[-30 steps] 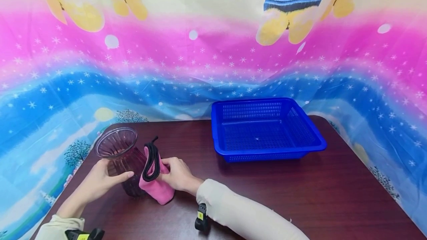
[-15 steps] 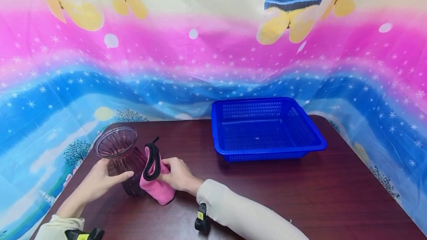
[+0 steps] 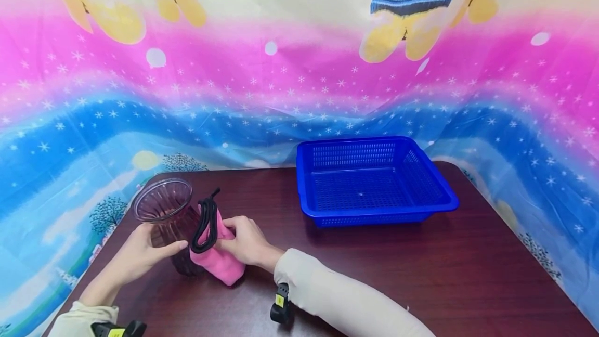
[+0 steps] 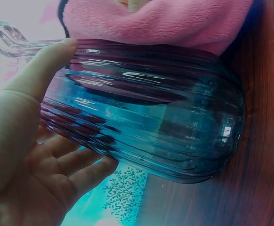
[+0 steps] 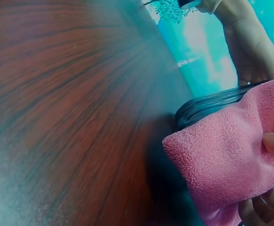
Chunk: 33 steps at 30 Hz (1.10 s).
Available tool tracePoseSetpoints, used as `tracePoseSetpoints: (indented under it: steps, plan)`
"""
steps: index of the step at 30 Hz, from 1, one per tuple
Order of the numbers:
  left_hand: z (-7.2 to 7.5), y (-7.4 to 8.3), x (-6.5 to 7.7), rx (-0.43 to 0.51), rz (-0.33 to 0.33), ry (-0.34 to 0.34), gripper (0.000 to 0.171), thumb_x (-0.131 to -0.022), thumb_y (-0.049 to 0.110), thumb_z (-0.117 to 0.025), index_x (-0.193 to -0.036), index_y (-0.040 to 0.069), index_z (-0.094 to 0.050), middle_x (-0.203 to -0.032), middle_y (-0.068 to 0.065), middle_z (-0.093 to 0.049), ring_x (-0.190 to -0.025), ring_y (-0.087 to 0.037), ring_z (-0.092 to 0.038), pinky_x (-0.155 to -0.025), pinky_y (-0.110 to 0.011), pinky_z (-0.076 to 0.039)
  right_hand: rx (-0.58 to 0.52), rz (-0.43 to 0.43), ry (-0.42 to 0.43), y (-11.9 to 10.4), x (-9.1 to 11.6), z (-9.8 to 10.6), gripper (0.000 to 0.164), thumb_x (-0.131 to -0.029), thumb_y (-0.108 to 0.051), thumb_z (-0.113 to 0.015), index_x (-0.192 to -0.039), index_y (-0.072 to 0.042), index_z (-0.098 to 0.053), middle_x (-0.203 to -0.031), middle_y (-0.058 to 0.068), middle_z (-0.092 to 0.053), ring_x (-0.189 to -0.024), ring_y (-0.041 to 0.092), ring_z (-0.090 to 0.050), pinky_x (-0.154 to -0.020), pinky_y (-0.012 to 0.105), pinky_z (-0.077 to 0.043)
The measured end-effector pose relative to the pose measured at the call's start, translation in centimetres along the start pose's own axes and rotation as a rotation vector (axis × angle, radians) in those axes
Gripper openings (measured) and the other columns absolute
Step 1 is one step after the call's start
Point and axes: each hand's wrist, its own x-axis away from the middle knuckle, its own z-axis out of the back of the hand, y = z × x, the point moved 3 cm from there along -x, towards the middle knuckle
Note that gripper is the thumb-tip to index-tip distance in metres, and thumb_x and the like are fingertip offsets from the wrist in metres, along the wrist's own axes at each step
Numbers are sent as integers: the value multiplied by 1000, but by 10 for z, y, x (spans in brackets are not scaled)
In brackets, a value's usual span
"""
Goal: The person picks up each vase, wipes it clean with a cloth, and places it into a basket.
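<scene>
A purple-tinted ribbed glass vase (image 3: 174, 228) with a flared rim stands on the left part of the table. My left hand (image 3: 138, 256) grips its side below the rim; the left wrist view shows the thumb along the glass (image 4: 165, 117) and the fingers on the opposite side. My right hand (image 3: 248, 242) pinches a folded pink cloth (image 3: 223, 267) with black edging. The fluffy cloth lies against the vase's right side, as the right wrist view also shows the cloth (image 5: 221, 155) touching the glass. Part of the vase body is hidden behind the cloth.
A blue perforated plastic basket (image 3: 374, 212) sits toward the back right of the dark wood table (image 3: 398, 274). A printed curtain (image 3: 262, 92) hangs behind the table and along its sides. A black strapped device (image 3: 280, 303) is at the right sleeve.
My right hand has shifted slightly left, and the upper part of the cloth has moved left across the vase with it. My left hand and the vase have stayed in place.
</scene>
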Motion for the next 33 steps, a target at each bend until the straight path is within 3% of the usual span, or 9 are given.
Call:
tracePoseSetpoints:
  steps: [9, 13, 17, 21, 33]
  plan:
    - [0, -1, -1, 21, -45, 16, 63, -80, 23, -79, -133, 6, -50, -126, -16, -62, -107, 26, -36, -86, -1, -33, -29, 28, 33, -11, -4, 6, 15, -81, -26, -75, -96, -23, -73, -73, -12, -65, -68, -5, -52, -59, 9, -42]
    - [0, 0, 0, 53, -75, 11, 63, -79, 15, -78, -134, 3, -48, -121, -16, -64, -102, 23, -45, -82, -4, -41, -54, 44, 46, -17, -6, 9, 17, -82, -26, -74, -99, -23, -73, -75, -11, -66, -67, -4, -52, -58, 10, -43]
    - [0, -1, 0, 82, -85, 2, 60, -80, 12, -78, -133, 4, -50, -116, 10, -63, -96, 17, -53, -78, -10, -48, -60, 49, 56, -23, -7, 12, 17, -82, -25, -74, -98, -23, -73, -75, -9, -65, -67, -4, -52, -57, 9, -43]
    - [-1, -2, -1, 102, -107, 13, 61, -79, 12, -79, -133, 7, -51, -111, 34, -54, -97, 15, -56, -79, -9, -48, -89, 51, 67, -30, -9, 16, 20, -82, -25, -74, -102, -22, -73, -81, -7, -67, -69, -4, -55, -58, 10, -45]
    - [0, -4, -1, 87, -103, 22, 67, -77, 13, -80, -135, 11, -48, -114, 39, -47, -99, 17, -52, -78, -12, -49, -99, 74, 77, -43, -13, 23, 16, -83, -25, -74, -98, -19, -71, -79, -6, -62, -69, -5, -55, -58, 9, -45]
